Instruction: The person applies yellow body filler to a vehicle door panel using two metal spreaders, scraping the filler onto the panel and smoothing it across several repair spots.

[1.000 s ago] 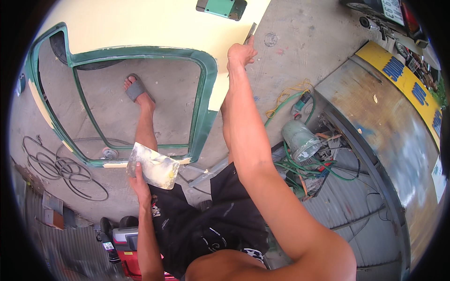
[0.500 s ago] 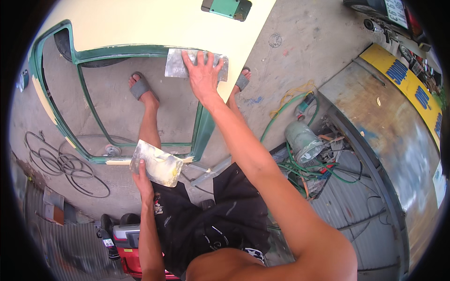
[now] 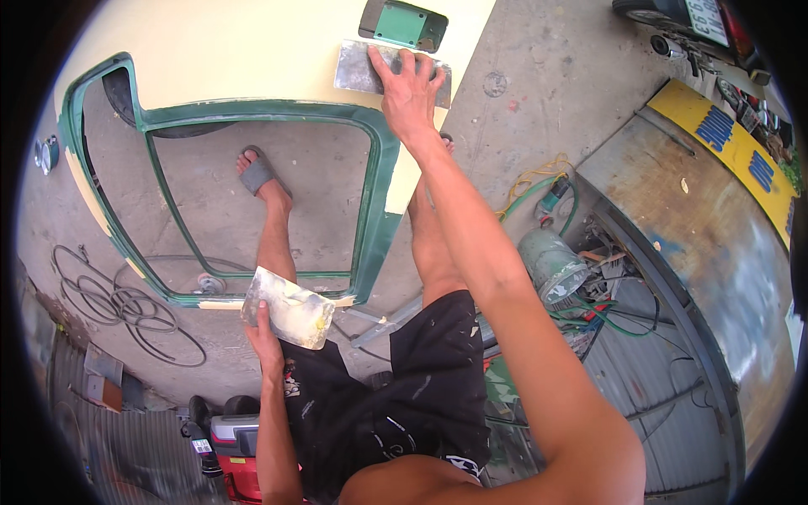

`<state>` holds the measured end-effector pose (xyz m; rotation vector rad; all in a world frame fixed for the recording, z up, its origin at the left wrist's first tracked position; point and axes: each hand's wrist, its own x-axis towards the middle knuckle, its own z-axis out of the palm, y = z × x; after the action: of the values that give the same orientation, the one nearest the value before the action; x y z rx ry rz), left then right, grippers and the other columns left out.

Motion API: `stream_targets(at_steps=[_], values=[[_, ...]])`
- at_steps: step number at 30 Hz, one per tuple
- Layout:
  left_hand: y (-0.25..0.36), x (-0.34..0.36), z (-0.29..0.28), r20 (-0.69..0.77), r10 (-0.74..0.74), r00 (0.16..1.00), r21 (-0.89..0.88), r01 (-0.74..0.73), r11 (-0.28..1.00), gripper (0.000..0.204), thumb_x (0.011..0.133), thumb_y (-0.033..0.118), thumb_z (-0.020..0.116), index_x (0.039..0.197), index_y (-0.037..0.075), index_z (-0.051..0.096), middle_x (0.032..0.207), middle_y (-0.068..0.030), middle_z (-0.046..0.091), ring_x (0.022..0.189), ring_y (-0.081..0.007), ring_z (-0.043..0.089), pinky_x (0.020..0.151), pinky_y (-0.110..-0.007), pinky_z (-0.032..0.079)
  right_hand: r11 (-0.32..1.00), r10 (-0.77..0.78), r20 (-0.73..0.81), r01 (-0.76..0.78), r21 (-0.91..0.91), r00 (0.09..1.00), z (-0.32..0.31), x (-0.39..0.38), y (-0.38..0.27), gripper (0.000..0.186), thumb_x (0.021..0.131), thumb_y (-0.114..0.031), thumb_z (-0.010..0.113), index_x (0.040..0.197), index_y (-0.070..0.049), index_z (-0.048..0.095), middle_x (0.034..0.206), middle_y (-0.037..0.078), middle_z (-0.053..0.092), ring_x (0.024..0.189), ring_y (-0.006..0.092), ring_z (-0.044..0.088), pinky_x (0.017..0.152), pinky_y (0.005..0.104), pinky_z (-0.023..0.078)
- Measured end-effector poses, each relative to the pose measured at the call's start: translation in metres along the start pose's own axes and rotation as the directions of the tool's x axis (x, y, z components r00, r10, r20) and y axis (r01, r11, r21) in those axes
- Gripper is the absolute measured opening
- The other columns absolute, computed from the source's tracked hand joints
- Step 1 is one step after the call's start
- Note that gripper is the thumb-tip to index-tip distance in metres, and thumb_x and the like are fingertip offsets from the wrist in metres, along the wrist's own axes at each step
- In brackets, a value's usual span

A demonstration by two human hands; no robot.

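Note:
A vehicle door with a green window frame lies before me, its panel coated in cream filler. My right hand presses a grey metal putty spreader flat on the cream surface, fingers spread over its top. That spreader sits between the window opening and a dark-edged handle recess with green metal inside. Low on the left, my left hand grips a second flat metal plate, thumb on top. Whitish and yellow putty is smeared across this plate, which overlaps the near edge of the window frame.
A coiled dark hose lies on the concrete floor at left. To the right are a grey-green bucket, a green power tool and tangled cables. Farther right stands a worn metal panel. A red machine is at lower left.
My right hand has slid the spreader away from me and rightward, from the window frame's edge up near the handle recess. My left hand keeps its hold on the plate.

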<state>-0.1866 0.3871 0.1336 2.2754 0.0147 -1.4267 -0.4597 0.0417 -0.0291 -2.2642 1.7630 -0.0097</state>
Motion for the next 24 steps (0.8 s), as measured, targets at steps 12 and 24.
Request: stream_targets(at_steps=[12,24], values=[[0.015,-0.008,0.008,-0.022,-0.068,0.997,-0.056,0.066,0.996,0.051,0.098,0.030,0.059,0.125,-0.012,0.055,0.122,-0.0158,0.062,0.109,-0.0205,0.058,0.097,-0.033,0.043,0.957,0.199,0.202,-0.146,-0.250,0.959,-0.096,-0.017,0.082,0.060,0.083,-0.002,0.052,0.135,-0.031,0.059,0.122,0.012,0.057,0.112,0.0337,0.051,0.093,0.0590,0.039],[0.023,-0.009,0.005,-0.002,0.026,1.000,-0.077,-0.027,0.997,0.054,0.099,0.032,0.058,0.129,-0.013,0.052,0.127,-0.0180,0.058,0.116,-0.0230,0.054,0.101,-0.034,0.040,0.985,0.121,0.625,-0.017,-0.170,0.771,-0.141,0.095,0.028,0.045,0.082,-0.011,0.048,0.125,-0.012,0.062,0.105,0.021,0.068,0.096,0.0396,0.066,0.085,0.0466,0.052]])
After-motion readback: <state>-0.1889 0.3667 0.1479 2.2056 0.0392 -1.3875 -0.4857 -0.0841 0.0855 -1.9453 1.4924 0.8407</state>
